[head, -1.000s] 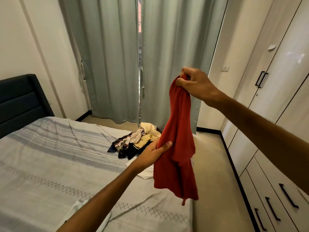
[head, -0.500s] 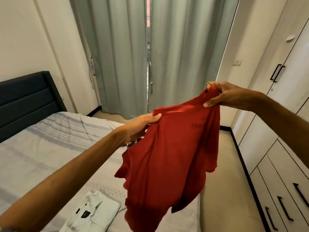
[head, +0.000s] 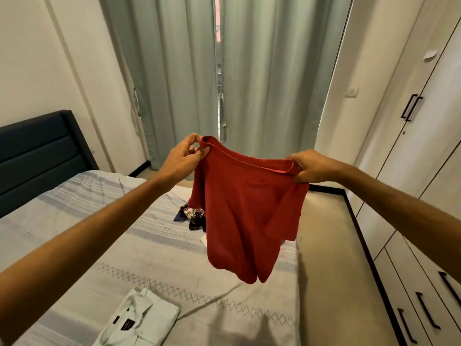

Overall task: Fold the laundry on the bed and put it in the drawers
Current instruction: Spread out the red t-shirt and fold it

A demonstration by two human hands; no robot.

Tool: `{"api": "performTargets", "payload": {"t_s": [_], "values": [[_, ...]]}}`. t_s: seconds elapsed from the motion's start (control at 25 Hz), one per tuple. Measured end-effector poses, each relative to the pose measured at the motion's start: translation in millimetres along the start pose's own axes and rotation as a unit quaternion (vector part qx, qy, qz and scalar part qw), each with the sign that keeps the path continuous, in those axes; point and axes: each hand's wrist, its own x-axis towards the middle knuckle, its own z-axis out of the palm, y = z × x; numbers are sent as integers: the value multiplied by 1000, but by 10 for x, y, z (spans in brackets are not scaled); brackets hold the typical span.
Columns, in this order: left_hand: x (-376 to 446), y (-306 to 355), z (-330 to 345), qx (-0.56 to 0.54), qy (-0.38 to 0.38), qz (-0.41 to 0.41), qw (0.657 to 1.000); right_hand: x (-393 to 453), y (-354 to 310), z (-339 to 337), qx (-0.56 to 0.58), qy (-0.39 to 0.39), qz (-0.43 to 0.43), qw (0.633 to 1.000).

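Red shirt (head: pixel 247 216) held up over bed's (head: pixel 74 233) far right corner, pinched by left hand (head: pixel 183 158) and right hand (head: pixel 313 167), hands apart.

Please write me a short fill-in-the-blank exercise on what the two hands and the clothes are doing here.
1. Both hands hold up a ____ shirt.
2. The left hand pinches its ____ edge.
3. The folded white shirt lies on the ____.
4. The right hand is nearer the ____.

Missing: red; top; bed; wardrobe

Grey-green curtains (head: pixel 249 71), white walls (head: pixel 37 58), beige floor (head: pixel 331 258), dark padded headboard (head: pixel 37 151).
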Motion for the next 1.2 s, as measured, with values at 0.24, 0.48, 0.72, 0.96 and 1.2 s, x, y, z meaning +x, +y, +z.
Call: {"api": "performTargets", "payload": {"t_s": [0.24,0.48,0.72,0.96,1.2], "values": [[22,32,-342,49,-69,-26,996,131,128,125,163,27,35,986],[-44,-138,-614,-36,-128,-82,988,111,81,89,535,-42,45,842],[13,-446,-723,92,-77,-4,993,373,93,281,468,91,54,877],[96,-554,-552,122,-199,-124,965,513,209,293,420,46,89,902],[355,-1276,-300,45,-251,-164,953,549,708,711,391,-12,111,914]]}}
